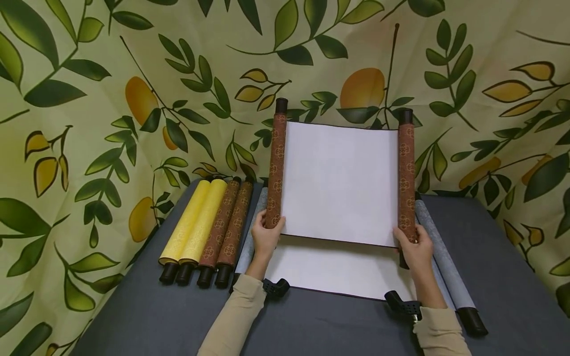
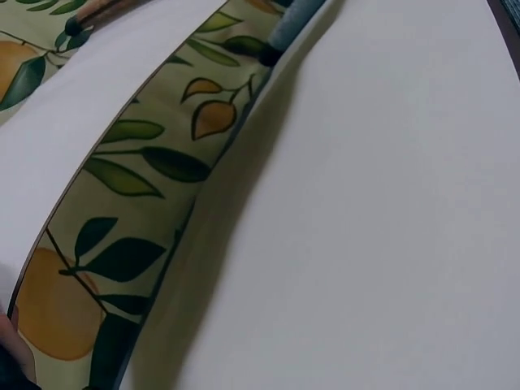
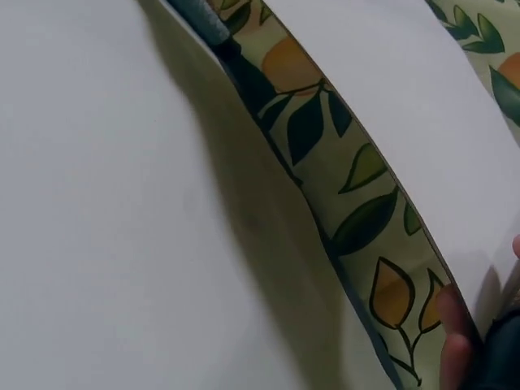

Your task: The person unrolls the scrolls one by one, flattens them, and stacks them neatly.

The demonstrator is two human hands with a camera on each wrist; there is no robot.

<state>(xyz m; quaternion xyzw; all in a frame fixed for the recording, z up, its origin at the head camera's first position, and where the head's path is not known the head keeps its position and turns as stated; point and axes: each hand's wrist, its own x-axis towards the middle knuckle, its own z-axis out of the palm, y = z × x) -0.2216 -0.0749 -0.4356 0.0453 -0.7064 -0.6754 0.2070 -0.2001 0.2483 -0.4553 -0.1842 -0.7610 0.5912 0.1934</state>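
Note:
Raised above the table is a partly unrolled scroll (image 1: 340, 183), its white sheet spread between two brown patterned rolls with black end knobs. My left hand (image 1: 266, 236) grips the left roll (image 1: 277, 163) near its lower end, thumb toward the sheet. Around the lower part of the right roll (image 1: 406, 173), my right hand (image 1: 415, 245) is curled. Beneath it lies a second open scroll, its white sheet (image 1: 343, 272) between grey-blue rolls. In the right wrist view, fingers (image 3: 453, 341) show at the raised sheet's edge; the left wrist view shows the raised sheet (image 2: 81, 97) over the lower sheet (image 2: 366, 203).
On the left of the dark grey table (image 1: 147, 316), two yellow rolled scrolls (image 1: 193, 222) lie beside two brown rolled scrolls (image 1: 227, 227). A grey-blue roll (image 1: 447, 262) with a black knob lies right of my right hand. Leaf-patterned cloth (image 1: 178, 99) hangs behind.

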